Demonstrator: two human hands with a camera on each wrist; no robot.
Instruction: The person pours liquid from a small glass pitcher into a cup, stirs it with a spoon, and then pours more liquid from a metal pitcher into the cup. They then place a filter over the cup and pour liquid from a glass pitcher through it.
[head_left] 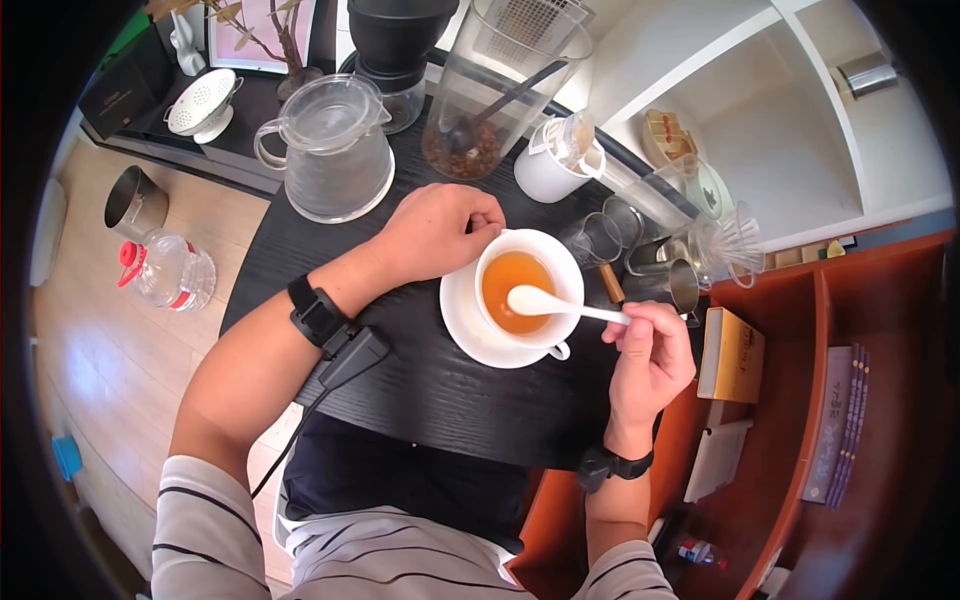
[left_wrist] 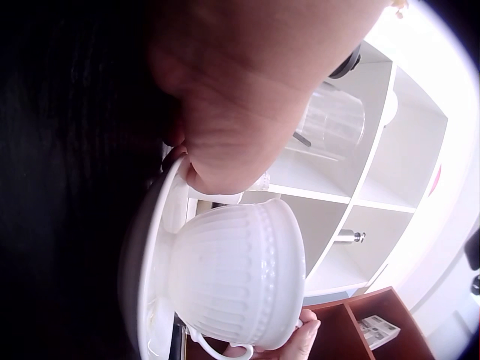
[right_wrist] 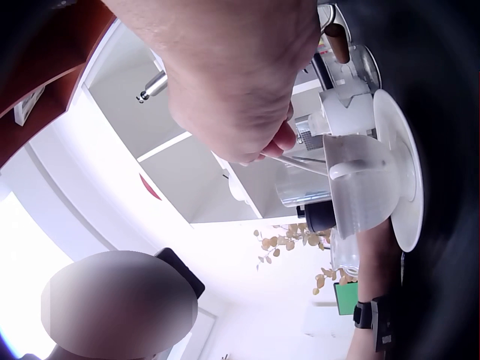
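A white cup (head_left: 572,262) with amber tea (head_left: 512,272) in it stands on a white saucer (head_left: 462,335) on the black table. My left hand (head_left: 435,228) is at the saucer's far left side; in the left wrist view, its thumb and fingers pinch the saucer's rim beside the ribbed cup (left_wrist: 232,270). Between thumb and fingers, my right hand (head_left: 652,362) holds the handle of a white spoon (head_left: 560,303). The spoon's bowl is inside the cup, at the tea. The cup's handle points toward my body, to the right.
Behind the cup stand a lidded glass pitcher (head_left: 335,150), a tall clear container (head_left: 490,110) with dark bits and a scoop, and a white mug (head_left: 550,165) with a drip bag. Glassware and a metal cup (head_left: 672,285) crowd the right. A plastic bottle (head_left: 175,270) stands on the floor.
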